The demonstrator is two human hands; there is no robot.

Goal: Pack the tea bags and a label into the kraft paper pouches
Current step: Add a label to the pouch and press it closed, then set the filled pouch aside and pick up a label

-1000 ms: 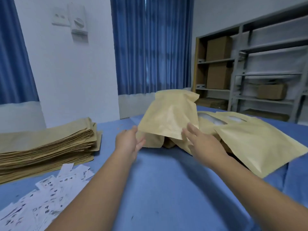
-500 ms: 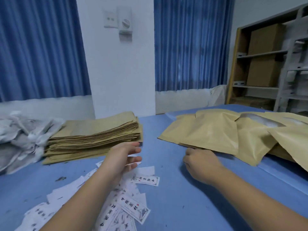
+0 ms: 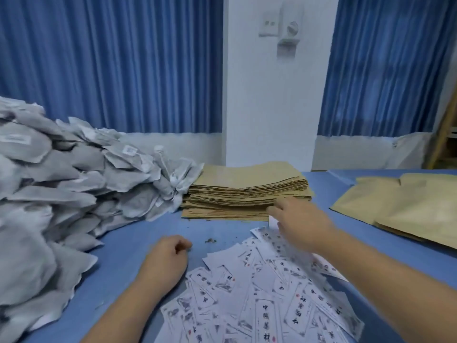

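Currently, R hand is at the near right corner of the flat kraft pouch stack, fingers extended, tips touching the stack edge; no pouch seen pinched. L hand rests on the blue table, loosely curled, holding nothing. Tea bags heaped at left, touching the stack; labels scattered near, partly under R forearm; filled pouches at right. Judgement: step is taking one pouch. Recommend: lift top sheet only, at corner w/ thumb; check for doubles; L hand to steady stack.
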